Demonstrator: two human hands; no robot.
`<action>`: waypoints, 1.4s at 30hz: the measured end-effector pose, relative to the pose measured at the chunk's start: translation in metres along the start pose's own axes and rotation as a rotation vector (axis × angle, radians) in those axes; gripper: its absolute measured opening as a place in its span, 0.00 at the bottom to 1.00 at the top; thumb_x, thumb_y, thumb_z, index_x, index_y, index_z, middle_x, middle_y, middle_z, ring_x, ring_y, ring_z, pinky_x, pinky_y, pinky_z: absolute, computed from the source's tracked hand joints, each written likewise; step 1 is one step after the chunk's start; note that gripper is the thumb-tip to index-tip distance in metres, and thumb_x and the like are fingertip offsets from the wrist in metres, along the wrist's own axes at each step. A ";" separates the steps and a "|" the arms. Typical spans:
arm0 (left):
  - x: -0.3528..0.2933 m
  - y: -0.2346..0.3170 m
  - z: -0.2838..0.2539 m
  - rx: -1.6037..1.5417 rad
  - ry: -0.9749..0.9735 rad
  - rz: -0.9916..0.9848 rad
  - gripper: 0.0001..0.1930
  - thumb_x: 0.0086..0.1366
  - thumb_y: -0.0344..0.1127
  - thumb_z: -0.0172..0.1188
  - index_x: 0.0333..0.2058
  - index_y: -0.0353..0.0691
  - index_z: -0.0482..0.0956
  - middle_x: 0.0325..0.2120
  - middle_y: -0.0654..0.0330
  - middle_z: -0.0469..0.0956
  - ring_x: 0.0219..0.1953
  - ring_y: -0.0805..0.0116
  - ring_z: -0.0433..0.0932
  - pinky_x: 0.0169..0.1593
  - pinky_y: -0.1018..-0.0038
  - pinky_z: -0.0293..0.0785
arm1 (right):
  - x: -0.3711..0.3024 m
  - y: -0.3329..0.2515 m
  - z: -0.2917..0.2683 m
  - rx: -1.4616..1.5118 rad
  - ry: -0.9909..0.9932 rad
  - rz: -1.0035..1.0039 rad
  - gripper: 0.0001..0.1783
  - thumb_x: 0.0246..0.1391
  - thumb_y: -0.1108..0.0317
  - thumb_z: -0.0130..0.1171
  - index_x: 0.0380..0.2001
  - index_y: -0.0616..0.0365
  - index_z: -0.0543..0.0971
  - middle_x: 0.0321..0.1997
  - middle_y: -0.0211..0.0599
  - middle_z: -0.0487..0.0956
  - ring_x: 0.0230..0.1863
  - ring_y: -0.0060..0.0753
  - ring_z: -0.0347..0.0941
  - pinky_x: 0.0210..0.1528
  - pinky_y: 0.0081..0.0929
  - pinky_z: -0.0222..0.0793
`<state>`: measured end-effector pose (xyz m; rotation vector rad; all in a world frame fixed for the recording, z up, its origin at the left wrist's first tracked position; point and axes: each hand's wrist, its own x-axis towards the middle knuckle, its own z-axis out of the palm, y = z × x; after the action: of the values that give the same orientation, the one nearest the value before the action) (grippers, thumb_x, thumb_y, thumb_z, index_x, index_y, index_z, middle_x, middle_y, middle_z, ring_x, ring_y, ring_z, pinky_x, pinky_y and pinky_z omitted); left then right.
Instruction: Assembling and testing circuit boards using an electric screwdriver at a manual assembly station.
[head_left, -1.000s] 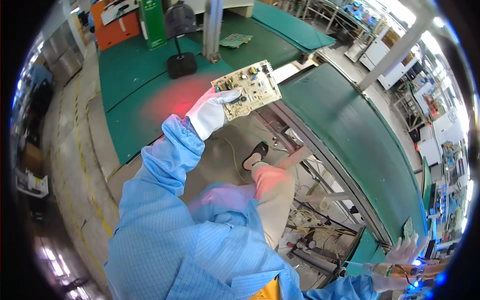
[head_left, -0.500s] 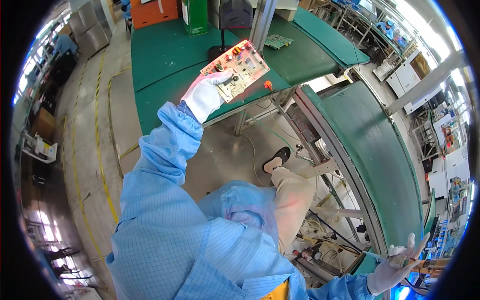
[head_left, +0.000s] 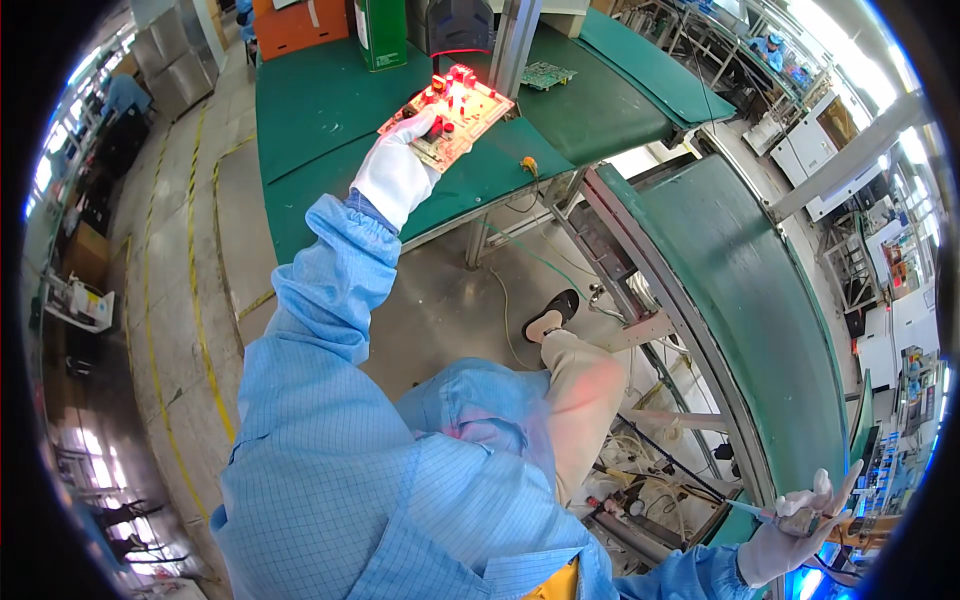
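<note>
My left hand (head_left: 397, 172), in a white glove, grips a tan circuit board (head_left: 460, 125) by its near left edge. The board is tilted above the green table, components facing up, and bright red light falls on it. Just beyond it stands a black scanner (head_left: 460, 28) with a red-lit lower edge. Far off at the lower right, my gloved right hand (head_left: 790, 530) is open with its fingers spread. A greyish patch shows at its palm; I cannot make out what it is. A pale blue strip lies close to that hand.
The green table (head_left: 310, 130) bears a green can (head_left: 381, 35), an orange box (head_left: 300, 28) and a small orange-yellow piece (head_left: 528, 165). Another circuit board (head_left: 547, 76) lies behind the metal post (head_left: 514, 45). A curved green conveyor (head_left: 745, 260) runs along my right.
My left hand has carried the circuit board up and slightly left, closer to the scanner. The board is now brightly lit in red. My right hand has hardly moved.
</note>
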<state>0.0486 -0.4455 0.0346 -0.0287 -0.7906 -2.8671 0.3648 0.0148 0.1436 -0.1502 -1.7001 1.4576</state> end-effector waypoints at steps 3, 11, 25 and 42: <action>0.005 0.000 0.005 -0.030 0.038 0.005 0.14 0.66 0.25 0.52 0.50 0.34 0.72 0.50 0.48 0.75 0.52 0.48 0.76 0.53 0.45 0.74 | 0.001 0.002 0.005 -0.016 0.077 0.015 0.36 0.68 0.50 0.38 0.69 0.63 0.50 0.49 0.42 0.74 0.24 0.17 0.63 0.18 0.10 0.57; 0.000 -0.024 0.005 -0.082 -0.076 -0.241 0.17 0.68 0.29 0.50 0.54 0.32 0.69 0.53 0.47 0.73 0.54 0.49 0.74 0.54 0.54 0.76 | 0.008 -0.001 0.010 0.005 0.011 0.002 0.31 0.67 0.59 0.40 0.68 0.63 0.54 0.39 0.34 0.73 0.23 0.14 0.61 0.22 0.07 0.58; -0.098 -0.192 0.104 -0.063 -0.374 -1.009 0.19 0.64 0.26 0.55 0.53 0.28 0.70 0.48 0.49 0.78 0.49 0.58 0.79 0.56 0.65 0.75 | 0.027 0.018 0.030 -0.025 -0.134 -0.194 0.25 0.66 0.72 0.46 0.64 0.63 0.61 0.37 0.31 0.72 0.24 0.11 0.63 0.21 0.05 0.57; -0.185 -0.232 0.135 0.355 -0.783 -1.076 0.21 0.64 0.33 0.61 0.55 0.35 0.72 0.45 0.60 0.79 0.48 0.71 0.77 0.54 0.72 0.73 | 0.036 0.022 0.065 -0.009 0.048 -0.186 0.29 0.69 0.53 0.38 0.58 0.69 0.67 0.26 0.30 0.71 0.18 0.15 0.62 0.16 0.09 0.58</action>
<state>0.1889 -0.1517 0.0215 -1.0194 -1.9344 -3.5901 0.2899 -0.0060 0.1479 -0.0305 -1.6365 1.2987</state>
